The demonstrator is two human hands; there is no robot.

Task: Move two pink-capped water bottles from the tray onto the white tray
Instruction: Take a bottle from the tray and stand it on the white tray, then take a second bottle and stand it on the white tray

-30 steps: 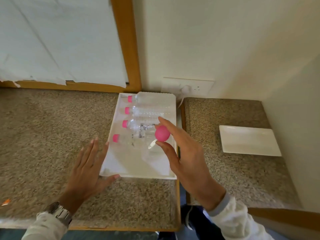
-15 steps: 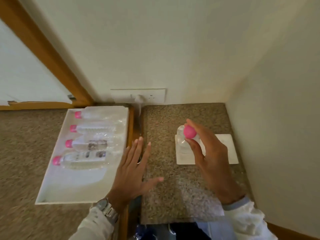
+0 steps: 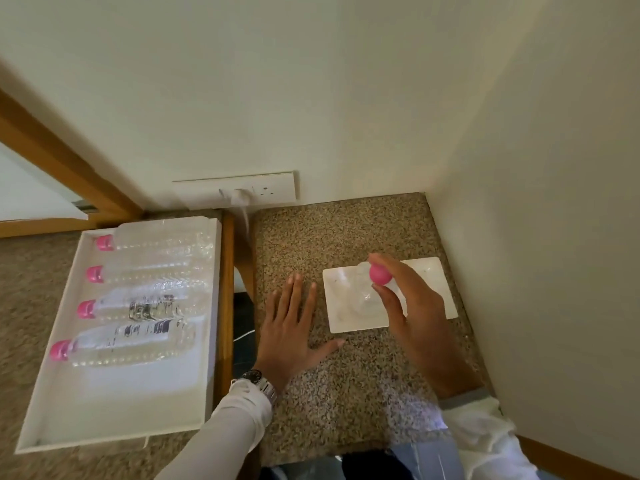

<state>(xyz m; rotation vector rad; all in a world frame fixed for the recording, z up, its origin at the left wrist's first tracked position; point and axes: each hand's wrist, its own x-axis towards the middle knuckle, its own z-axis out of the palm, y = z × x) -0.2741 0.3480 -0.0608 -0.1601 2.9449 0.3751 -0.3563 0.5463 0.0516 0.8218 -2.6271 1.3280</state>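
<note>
My right hand [image 3: 412, 306] grips a clear pink-capped water bottle [image 3: 364, 292] by its neck, upright over the small white tray [image 3: 429, 275] on the right counter. Whether its base touches the tray I cannot tell. My left hand [image 3: 289, 327] lies flat with fingers apart on the speckled counter just left of that tray. On the left counter a large white tray [image 3: 114, 403] holds several more pink-capped bottles [image 3: 138, 344] lying on their sides, caps pointing left.
A wooden-edged gap [image 3: 239, 327] with a cable separates the two counters. A wall socket with a plug [image 3: 242, 194] sits at the back. Walls close in behind and to the right of the small tray.
My right hand carried the bottle from the large tray across the gap to over the small white tray. My left hand shifted from beside the large tray onto the right counter.
</note>
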